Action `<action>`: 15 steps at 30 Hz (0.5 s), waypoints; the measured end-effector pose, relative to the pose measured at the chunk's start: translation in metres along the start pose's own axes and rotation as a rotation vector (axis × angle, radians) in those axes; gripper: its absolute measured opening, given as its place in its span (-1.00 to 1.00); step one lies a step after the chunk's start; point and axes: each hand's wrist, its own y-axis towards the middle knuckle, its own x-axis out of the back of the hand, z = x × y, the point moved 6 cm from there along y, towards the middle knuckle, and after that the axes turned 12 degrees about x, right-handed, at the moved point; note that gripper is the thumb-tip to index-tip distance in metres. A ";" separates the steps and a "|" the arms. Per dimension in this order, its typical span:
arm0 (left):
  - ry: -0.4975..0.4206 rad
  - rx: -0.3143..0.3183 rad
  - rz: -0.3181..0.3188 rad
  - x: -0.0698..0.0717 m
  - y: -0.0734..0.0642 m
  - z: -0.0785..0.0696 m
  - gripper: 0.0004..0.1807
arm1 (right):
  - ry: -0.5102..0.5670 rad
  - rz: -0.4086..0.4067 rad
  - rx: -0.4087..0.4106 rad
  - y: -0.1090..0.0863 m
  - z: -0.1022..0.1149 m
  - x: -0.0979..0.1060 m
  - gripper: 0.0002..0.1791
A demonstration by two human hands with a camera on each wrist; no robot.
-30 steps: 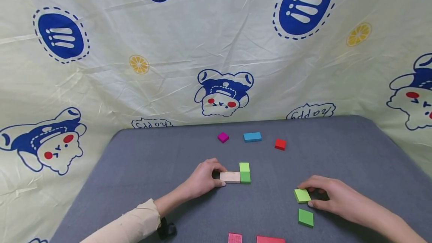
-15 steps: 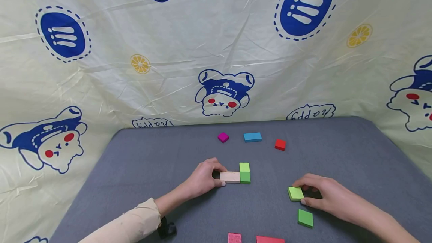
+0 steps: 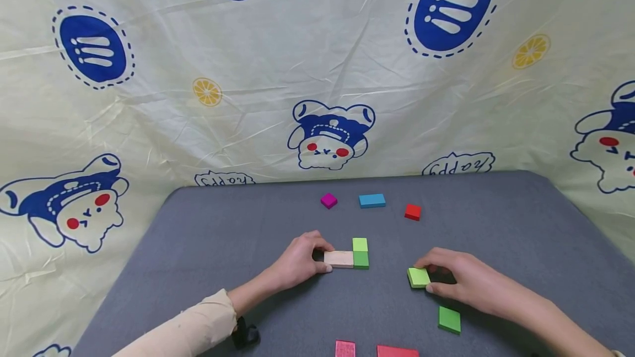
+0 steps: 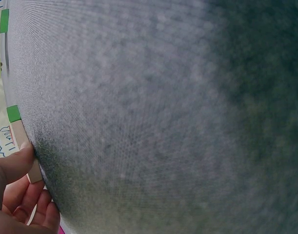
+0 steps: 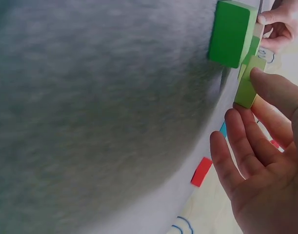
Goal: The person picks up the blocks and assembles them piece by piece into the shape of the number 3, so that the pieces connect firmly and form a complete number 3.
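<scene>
Lime block (image 3: pixel 419 277) is pinched by its sides in your right hand (image 3: pixel 463 276), while your left hand (image 3: pixel 300 259) pinches the pale block (image 3: pixel 339 259), probably to steady it.

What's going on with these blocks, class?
A person's left hand grips the end of a pale block, which touches a green block with a lime block beyond it. The right hand pinches another lime block, apart from that group. A second green block lies nearer the person; a blue block sits farther away.
</scene>
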 end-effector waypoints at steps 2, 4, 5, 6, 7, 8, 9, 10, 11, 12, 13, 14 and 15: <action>-0.002 -0.002 0.001 0.000 0.000 0.000 -0.74 | 0.008 0.012 0.007 0.005 0.002 -0.001 -0.67; -0.003 -0.003 0.001 0.001 0.000 -0.001 -0.74 | 0.014 0.033 0.014 0.010 0.004 -0.004 -0.67; -0.004 -0.003 0.001 0.001 -0.001 -0.001 -0.75 | 0.021 0.045 0.018 0.013 0.005 -0.005 -0.67; -0.004 -0.004 0.001 0.001 -0.001 -0.001 -0.75 | 0.024 0.058 0.015 0.015 0.006 -0.007 -0.68; -0.004 -0.004 0.001 0.001 -0.001 -0.001 -0.75 | 0.025 0.070 0.019 0.017 0.007 -0.008 -0.68; -0.004 -0.004 0.001 0.001 -0.001 -0.001 -0.75 | 0.023 0.078 0.027 0.020 0.008 -0.010 -0.68; -0.004 -0.004 0.001 0.001 0.000 -0.001 -0.75 | 0.023 0.087 0.033 0.022 0.009 -0.011 -0.69; -0.003 -0.004 0.002 0.001 0.000 -0.001 -0.75 | 0.023 0.095 0.029 0.024 0.010 -0.013 -0.68; -0.004 -0.004 0.002 0.001 0.000 0.000 -0.75 | 0.021 0.103 0.026 0.026 0.011 -0.014 -0.69; -0.004 -0.004 0.002 0.001 0.000 0.000 -0.76 | 0.020 0.111 0.019 0.028 0.012 -0.016 -0.69; -0.003 -0.003 0.002 0.001 0.000 0.000 -0.76 | 0.021 0.116 0.019 0.030 0.013 -0.017 -0.68; -0.003 -0.003 0.001 0.001 0.000 0.000 -0.76 | 0.024 0.121 0.013 0.031 0.014 -0.018 -0.68; -0.004 -0.003 0.000 0.001 0.000 0.000 -0.75 | 0.028 0.127 0.009 0.033 0.015 -0.019 -0.68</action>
